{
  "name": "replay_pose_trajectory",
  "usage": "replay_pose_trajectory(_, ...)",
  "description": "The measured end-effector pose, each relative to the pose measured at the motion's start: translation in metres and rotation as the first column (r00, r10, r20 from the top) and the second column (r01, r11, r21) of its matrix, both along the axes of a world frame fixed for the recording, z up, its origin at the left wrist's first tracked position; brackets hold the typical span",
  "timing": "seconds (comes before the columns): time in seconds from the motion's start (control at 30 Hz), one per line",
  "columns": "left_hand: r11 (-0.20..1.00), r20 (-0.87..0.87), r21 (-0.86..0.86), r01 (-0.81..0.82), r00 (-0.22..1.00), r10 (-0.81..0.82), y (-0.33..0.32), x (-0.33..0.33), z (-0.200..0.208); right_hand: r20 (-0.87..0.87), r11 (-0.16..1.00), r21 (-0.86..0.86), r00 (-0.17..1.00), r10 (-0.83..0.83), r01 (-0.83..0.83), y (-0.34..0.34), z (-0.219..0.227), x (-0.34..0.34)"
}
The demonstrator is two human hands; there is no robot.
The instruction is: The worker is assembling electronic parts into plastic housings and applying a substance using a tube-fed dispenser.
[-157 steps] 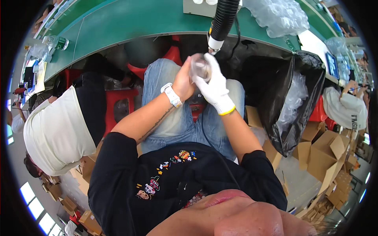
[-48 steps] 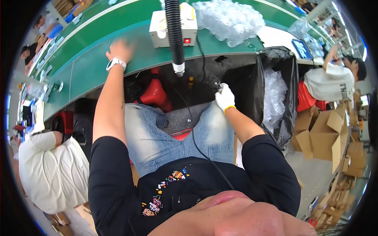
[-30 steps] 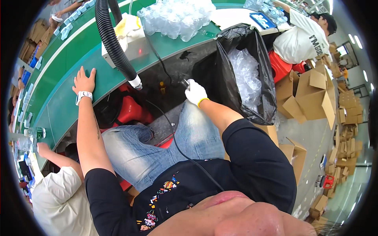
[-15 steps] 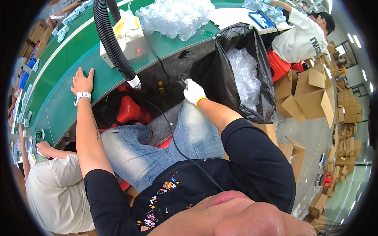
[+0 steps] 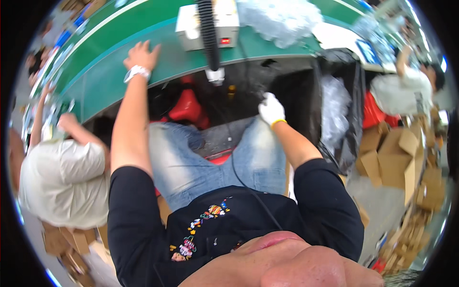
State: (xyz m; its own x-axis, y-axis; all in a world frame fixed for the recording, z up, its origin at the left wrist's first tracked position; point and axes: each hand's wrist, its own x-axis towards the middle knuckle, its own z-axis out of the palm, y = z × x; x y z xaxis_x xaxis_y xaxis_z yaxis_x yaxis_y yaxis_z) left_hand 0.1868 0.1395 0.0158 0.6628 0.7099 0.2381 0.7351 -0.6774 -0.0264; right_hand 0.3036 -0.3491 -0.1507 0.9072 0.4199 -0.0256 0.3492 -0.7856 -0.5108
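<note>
Approx 5 s ago both hands held a clear round thing by the nozzle; now they're apart, neither at the nozzle (image 5: 215, 75) on the black hose (image 5: 207, 33), so work there looks paused. Vs half a sec ago the view's swung L, but the hands' poses are abt the same. L hand (image 5: 142, 56): fingers spread, open, resting on the green bench (image 5: 167, 60) nr its front edge, L of the box w/ red switch (image 5: 191, 36); no held item visible. R hand (image 5: 271, 109), gloved: fingers curled closed on a small pc (image 5: 261, 98), off the bench, over the R knee, below the front edge & L of the black bag (image 5: 351, 95).

Hard to see: pc is mostly glove-covered & blurred, so can't tell its shape or how firm the grip is. L palm's hidden. Hose & box cut off up top; bench's L end smears into the rim by a co-worker (image 5: 67, 184).
</note>
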Motion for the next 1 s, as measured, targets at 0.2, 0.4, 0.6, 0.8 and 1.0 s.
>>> replay_pose_trajectory(0.2, 1.000, 0.130, -0.004, 0.013, 0.991, -0.012, -0.017, 0.015, -0.011, -0.025, 0.999, 0.007, 0.999, 0.035, -0.035, -0.012, -0.016, 0.011)
replay_pose_trajectory(0.4, 0.995, 0.164, -0.096, -0.003, 0.986, 0.019, -0.012, 0.014, -0.018, -0.117, 0.998, -0.055, 0.993, -0.024, 0.017, 0.002, -0.010, 0.012)
replay_pose_trajectory(0.6, 0.988, 0.221, -0.156, 0.007, 0.975, 0.028, -0.015, 0.014, -0.009, -0.106, 1.000, -0.012, 0.994, -0.017, 0.016, -0.002, -0.008, 0.012)
replay_pose_trajectory(0.8, 0.989, 0.220, -0.147, 0.016, 0.975, 0.017, -0.021, 0.008, -0.011, -0.066, 0.997, -0.022, 0.995, -0.079, 0.078, -0.006, -0.009, 0.006)
replay_pose_trajectory(1.0, 0.994, 0.175, -0.112, 0.006, 0.984, 0.014, -0.013, 0.004, -0.012, -0.013, 0.809, 0.576, 0.991, -0.136, 0.119, 0.026, 0.024, 0.006)
